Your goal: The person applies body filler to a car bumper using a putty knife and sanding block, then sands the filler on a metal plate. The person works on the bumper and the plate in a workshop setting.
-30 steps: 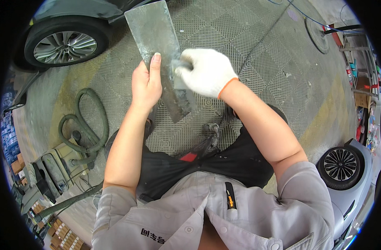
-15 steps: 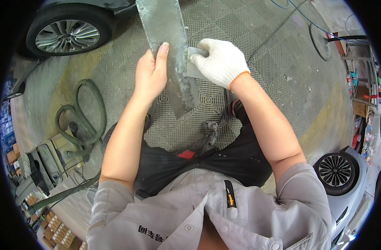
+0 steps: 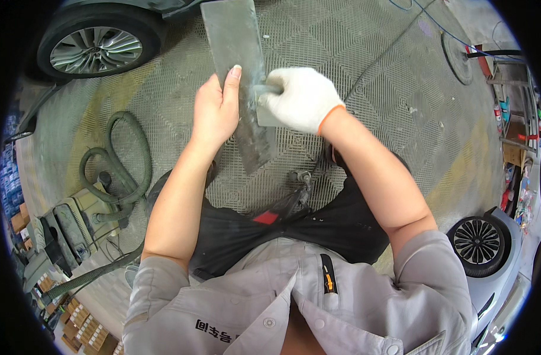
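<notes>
My bare left hand (image 3: 217, 111) grips a long, flat grey putty board (image 3: 233, 36) by its left edge, the thumb lying on its upper face. The board slants away from me, its near end above the gap between my knees. In a white knit glove with an orange cuff, my right hand (image 3: 306, 99) is closed round a putty scraper (image 3: 268, 116). The scraper's pale, wide blade overlaps the board's right edge around mid-length. Greyish smears mark the board's face near the blade. Most of the scraper's grip is hidden by the gloved fingers.
A car wheel (image 3: 96, 51) stands at the far left; another car's wheel (image 3: 477, 242) is at the lower right. A green hose (image 3: 147, 168) coils beside a machine (image 3: 75, 222) on the left. A cluttered rack (image 3: 512, 127) stands right. Grated floor mats (image 3: 388, 118) lie underneath.
My right hand has moved left and slightly nearer, bringing the scraper blade farther over the board. The board has shifted slightly toward me, still in my left hand.
</notes>
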### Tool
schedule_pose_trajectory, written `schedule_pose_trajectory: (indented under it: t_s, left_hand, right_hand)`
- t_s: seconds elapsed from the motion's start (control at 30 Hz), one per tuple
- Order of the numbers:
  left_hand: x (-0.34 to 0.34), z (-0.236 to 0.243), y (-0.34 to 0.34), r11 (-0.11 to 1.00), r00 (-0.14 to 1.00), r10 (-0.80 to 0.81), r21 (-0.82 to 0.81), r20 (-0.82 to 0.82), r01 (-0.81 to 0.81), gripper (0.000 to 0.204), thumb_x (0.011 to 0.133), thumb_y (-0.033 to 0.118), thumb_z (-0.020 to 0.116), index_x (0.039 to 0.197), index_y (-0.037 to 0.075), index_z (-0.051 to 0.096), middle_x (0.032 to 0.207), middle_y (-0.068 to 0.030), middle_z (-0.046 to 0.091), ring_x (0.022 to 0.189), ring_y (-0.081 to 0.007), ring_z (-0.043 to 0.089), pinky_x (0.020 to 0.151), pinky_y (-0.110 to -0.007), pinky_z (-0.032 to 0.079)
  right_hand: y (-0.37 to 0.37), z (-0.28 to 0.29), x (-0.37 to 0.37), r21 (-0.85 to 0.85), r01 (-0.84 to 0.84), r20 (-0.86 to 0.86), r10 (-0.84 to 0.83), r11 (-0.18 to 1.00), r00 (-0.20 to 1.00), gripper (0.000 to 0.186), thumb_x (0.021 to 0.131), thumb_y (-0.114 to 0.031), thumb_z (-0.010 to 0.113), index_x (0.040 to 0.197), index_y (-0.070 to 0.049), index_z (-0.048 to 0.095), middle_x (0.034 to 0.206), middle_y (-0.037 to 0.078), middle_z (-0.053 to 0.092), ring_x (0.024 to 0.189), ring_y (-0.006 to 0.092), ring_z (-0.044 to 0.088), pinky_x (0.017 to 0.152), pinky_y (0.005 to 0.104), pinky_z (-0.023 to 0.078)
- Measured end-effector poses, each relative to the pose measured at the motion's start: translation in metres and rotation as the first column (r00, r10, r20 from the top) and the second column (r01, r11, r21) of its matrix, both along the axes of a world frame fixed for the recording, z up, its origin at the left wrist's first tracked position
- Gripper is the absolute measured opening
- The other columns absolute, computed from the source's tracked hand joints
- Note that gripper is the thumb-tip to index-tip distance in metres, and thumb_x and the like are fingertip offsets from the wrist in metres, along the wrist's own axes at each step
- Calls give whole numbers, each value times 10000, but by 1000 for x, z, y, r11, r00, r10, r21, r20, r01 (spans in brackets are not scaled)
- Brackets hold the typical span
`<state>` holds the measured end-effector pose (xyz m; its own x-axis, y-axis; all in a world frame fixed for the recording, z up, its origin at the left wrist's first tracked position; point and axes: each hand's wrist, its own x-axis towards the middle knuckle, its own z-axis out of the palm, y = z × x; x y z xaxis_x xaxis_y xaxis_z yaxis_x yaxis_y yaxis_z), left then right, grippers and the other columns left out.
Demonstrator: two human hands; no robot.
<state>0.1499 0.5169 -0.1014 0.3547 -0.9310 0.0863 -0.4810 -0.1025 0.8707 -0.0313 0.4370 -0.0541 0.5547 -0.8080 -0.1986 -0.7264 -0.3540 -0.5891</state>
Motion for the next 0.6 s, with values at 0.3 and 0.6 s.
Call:
schedule_pose_trajectory:
  t_s: [0.3, 0.6]
  left_hand:
    - [0, 2, 0, 999, 999, 12, -43, -43, -14, 461, 1175, 363, 566, 1026, -48, 713, 754, -150, 683, 697, -225, 659, 720, -400, 549]
    - [1, 4, -1, 999, 999, 1, -47, 40, 1, 463, 1164, 364, 584, 1015, -55, 713, 744, -179, 695, 677, -267, 683, 699, -423, 553]
  right_hand:
    - [1, -1, -1, 71, -43, 17, 41, 997, 999, 418, 955, -417, 715, 1106, -39, 809, 1063, 209, 807, 1022, 381, 777, 933, 447, 606]
    - [7, 2, 3, 98, 3, 14, -4, 995, 1000, 415, 969, -399, 706, 1187, -61, 808, 1083, 199, 816, 1043, 379, 785, 955, 446, 612]
